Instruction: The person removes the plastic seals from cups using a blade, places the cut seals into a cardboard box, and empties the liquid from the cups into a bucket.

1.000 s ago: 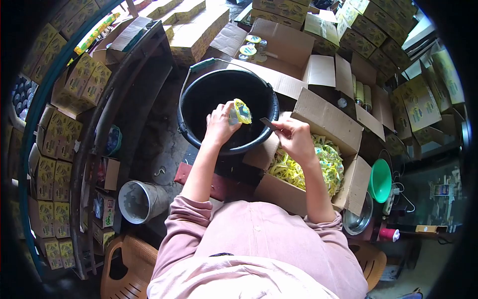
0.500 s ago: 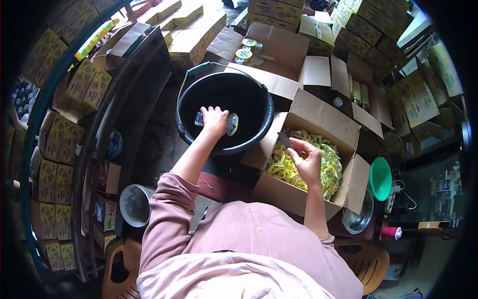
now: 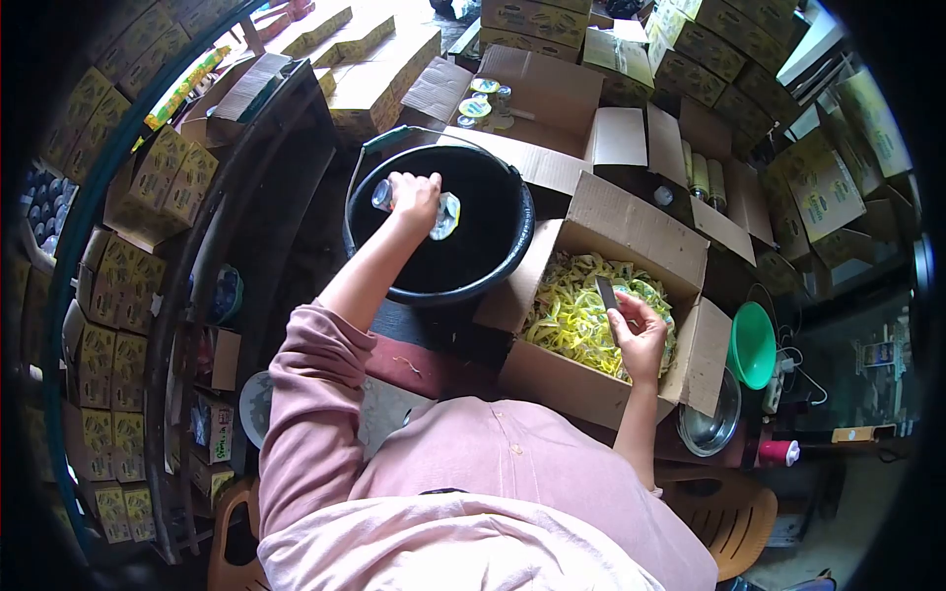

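My left hand (image 3: pixel 414 202) is over the black bucket (image 3: pixel 524 222), its fingers wrapped round a clear plastic cup with a printed lid (image 3: pixel 447 217). The cup lies sideways, its lid end to the right of the hand; a clear end also shows on the left. Whether this is a single cup is hidden by the fingers. My right hand (image 3: pixel 641 340) pinches a dark, flat blade-like strip (image 3: pixel 605 294), pointing up and away from me. It hovers over an open cardboard box (image 3: pixel 636 219) filled with tangled yellow-green printed film strips (image 3: pixel 572 305).
Behind the bucket, several lidded cups (image 3: pixel 475 105) stand in another open carton (image 3: pixel 552 84). At right are a green bowl (image 3: pixel 753 350), a clear bowl (image 3: pixel 711 424) and a pink-and-white spool (image 3: pixel 778 452). Stacked printed cartons (image 3: pixel 113 384) fill the left shelves. A pale bucket (image 3: pixel 258 409) stands lower left.
My left hand has moved up and slightly left with the cup, which has turned to show more of its lid. My right hand has shifted right and down, the dark strip now more upright.
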### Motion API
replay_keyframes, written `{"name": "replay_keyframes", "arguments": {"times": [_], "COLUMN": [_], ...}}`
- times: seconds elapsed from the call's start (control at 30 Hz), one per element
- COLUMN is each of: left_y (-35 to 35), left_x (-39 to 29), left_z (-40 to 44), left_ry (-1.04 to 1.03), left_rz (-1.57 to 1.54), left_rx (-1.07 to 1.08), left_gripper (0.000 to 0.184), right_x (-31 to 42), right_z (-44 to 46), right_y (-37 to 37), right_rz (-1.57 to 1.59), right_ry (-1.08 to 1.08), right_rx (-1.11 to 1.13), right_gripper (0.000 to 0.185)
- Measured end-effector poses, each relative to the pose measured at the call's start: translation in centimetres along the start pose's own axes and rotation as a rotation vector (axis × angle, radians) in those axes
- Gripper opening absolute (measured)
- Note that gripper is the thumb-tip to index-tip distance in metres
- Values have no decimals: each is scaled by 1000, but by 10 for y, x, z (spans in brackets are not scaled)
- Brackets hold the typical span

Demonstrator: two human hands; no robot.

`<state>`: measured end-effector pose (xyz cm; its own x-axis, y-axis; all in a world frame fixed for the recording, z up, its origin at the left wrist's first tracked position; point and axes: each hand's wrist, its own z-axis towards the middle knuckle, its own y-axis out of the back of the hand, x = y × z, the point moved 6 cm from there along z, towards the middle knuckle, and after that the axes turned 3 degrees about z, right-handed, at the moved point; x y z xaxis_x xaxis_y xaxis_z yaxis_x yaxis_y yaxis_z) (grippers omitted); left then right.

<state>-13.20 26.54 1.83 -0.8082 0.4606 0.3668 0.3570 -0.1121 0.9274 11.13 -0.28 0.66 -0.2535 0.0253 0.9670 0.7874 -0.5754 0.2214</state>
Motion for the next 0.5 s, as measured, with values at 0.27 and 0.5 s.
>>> {"name": "replay_keyframes", "arguments": {"times": [0.27, 0.5], "left_y": [-10, -55], "left_x": [2, -11], "left_z": [-1, -31], "left_ry": [92, -89], "left_rz": [37, 83], "left_rx": [-55, 769], "left_gripper": [42, 62], "right_x": [5, 4], "right_z": [0, -3], "right_y": [8, 9], "right_rz": [-42, 4], "right_ry": [34, 0], "right_rx": [-19, -25], "right_gripper": [26, 25]}}
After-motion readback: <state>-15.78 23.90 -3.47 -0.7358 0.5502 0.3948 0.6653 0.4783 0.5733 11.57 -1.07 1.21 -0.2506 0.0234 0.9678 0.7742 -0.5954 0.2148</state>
